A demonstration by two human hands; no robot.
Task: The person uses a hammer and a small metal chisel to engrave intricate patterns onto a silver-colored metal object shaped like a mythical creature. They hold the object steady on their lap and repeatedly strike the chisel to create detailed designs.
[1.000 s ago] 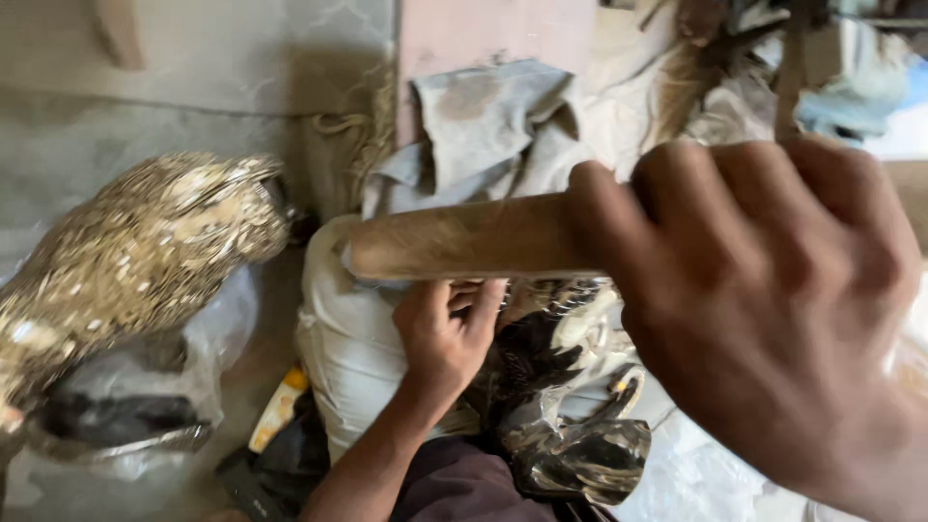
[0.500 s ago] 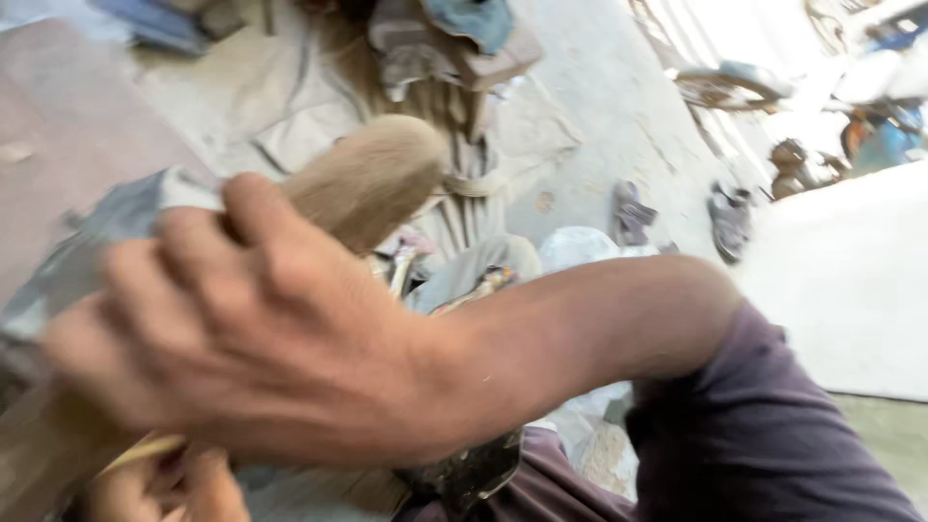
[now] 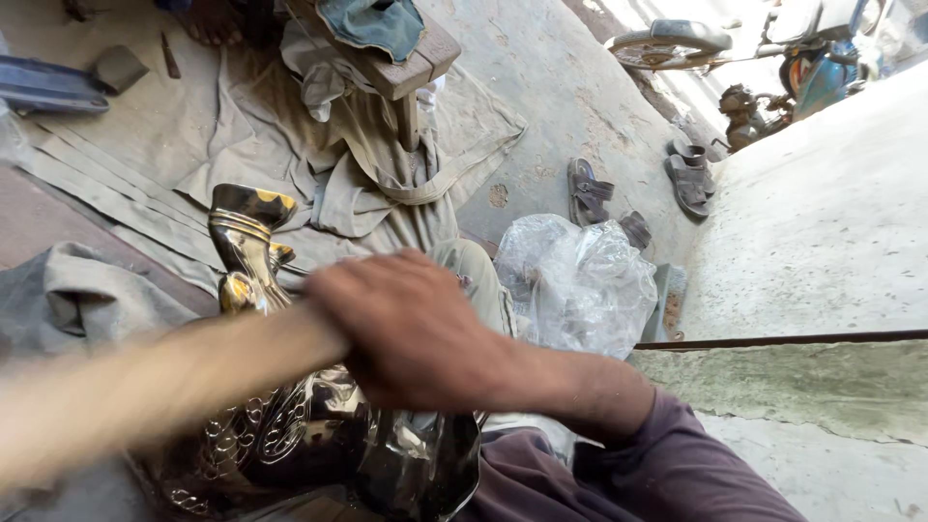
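Plastic bag [image 3: 585,285], sandals [image 3: 590,190] beyond right hand [image 3: 411,329] gripping wooden mallet [image 3: 164,377].

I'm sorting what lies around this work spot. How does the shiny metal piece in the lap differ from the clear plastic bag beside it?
The metal piece is dark, polished and reflective, with a brassy neck rising upright; the plastic bag is clear, crumpled and shapeless. The metal piece sits under the right hand, which grips a blurred wooden stick; the bag lies untouched on the floor. Both catch the daylight and lie close to the person's knee.
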